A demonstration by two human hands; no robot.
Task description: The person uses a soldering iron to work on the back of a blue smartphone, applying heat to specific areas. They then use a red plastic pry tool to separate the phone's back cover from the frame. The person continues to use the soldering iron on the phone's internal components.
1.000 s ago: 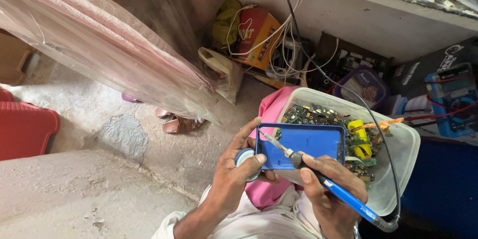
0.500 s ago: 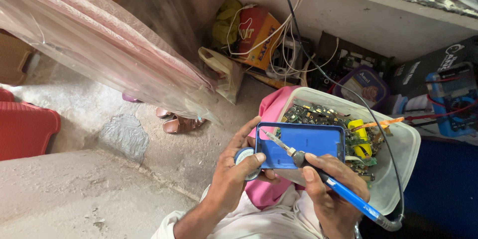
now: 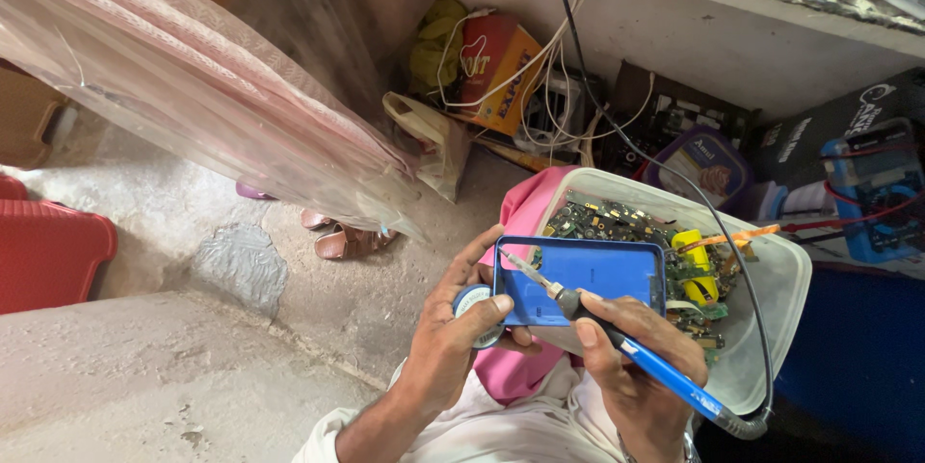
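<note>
**Two hands, one blue phone shell and a soldering iron**

Both hands work close together over a translucent plastic tub (image 3: pixel 771 275) full of green circuit boards (image 3: pixel 617 220). The left hand (image 3: pixel 453 338) is closed around the left edge of a blue phone shell (image 3: pixel 588 275), thumb pressed along the near edge, fingers curled behind and over the top. Tucked in the same grip, just under the thumb, sits a small round tin (image 3: pixel 474 304), touching the shell's lower-left corner.

The right hand (image 3: pixel 636 357) is wrapped pen-style around the blue handle of a soldering iron (image 3: pixel 617 340). Its metal tip slants up and left and rests on or just above the shell's upper-left area, close to the left thumb; whether it touches cannot be told. The iron's black cord (image 3: pixel 674 174) loops away from the handle's rear and climbs toward the shelf.

The shell looks thin, light and fairly stiff, though likely to flex or mar under heat, so a hold by its rim, as here, seems sound. The iron seems light; I judge it safe to grasp only on the insulated handle, well back from the tip.

A pink cloth (image 3: pixel 525 376) lies beneath the hands. A red plastic object (image 3: pixel 48 251) and a pair of sandals (image 3: pixel 342 237) sit on the concrete floor to the left.
</note>
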